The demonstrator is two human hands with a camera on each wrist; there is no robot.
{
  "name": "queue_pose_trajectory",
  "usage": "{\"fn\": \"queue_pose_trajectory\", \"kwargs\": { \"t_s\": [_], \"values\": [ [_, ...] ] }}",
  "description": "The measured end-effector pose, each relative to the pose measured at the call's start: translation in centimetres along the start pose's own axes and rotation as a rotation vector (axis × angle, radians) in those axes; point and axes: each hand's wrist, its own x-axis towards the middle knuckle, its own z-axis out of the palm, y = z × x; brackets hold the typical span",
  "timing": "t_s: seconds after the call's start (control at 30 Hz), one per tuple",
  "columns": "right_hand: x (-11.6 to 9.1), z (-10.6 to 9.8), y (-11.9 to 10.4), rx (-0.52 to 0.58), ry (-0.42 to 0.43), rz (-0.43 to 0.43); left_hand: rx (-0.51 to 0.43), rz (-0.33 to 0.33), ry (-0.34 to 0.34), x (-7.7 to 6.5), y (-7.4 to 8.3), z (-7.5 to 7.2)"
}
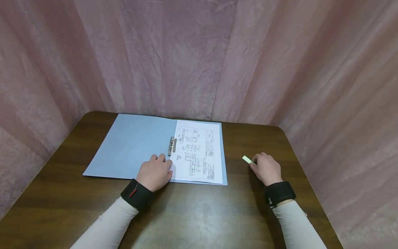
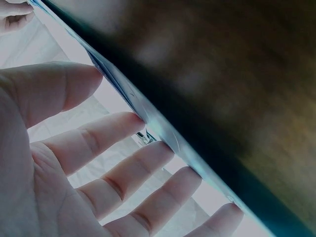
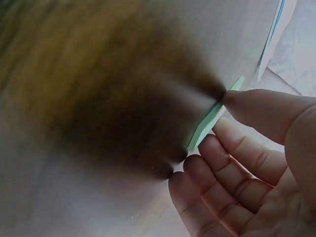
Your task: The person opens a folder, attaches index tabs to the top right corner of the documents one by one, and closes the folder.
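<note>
With my right hand [image 1: 266,168] I pinch a pale green sticky-note pad [image 1: 247,159] between thumb and fingers. My left hand [image 1: 155,173], fingers spread and holding nothing, rests on the blue folder [image 1: 136,141] beneath it; the metal clip [image 1: 172,146] is just beyond those fingertips, the technical drawing [image 1: 199,152] to their right.

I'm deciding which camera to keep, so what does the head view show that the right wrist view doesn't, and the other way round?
Only the head view: the left grip, the metal clip, the printing on the white sheet and both black wristbands.

Only the right wrist view: the palm side of the right grip.

Both: the right grip pinching the green strip, the table and the blue folder, apparently just an edge in the wrist view.
</note>
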Motion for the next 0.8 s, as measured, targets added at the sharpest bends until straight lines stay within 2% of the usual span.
{"fn": "queue_pose_trajectory", "kwargs": {
  "t_s": [0.27,0.8],
  "values": [
    [0.21,-0.32,-0.18,0.014,-0.014,0.017,-0.006,0.005,-0.003,0.04,0.0,-0.29],
    [0.02,-0.05,-0.51,0.067,0.054,-0.007,-0.003,-0.009,-0.024,-0.03,0.02,-0.18]
  ]
}}
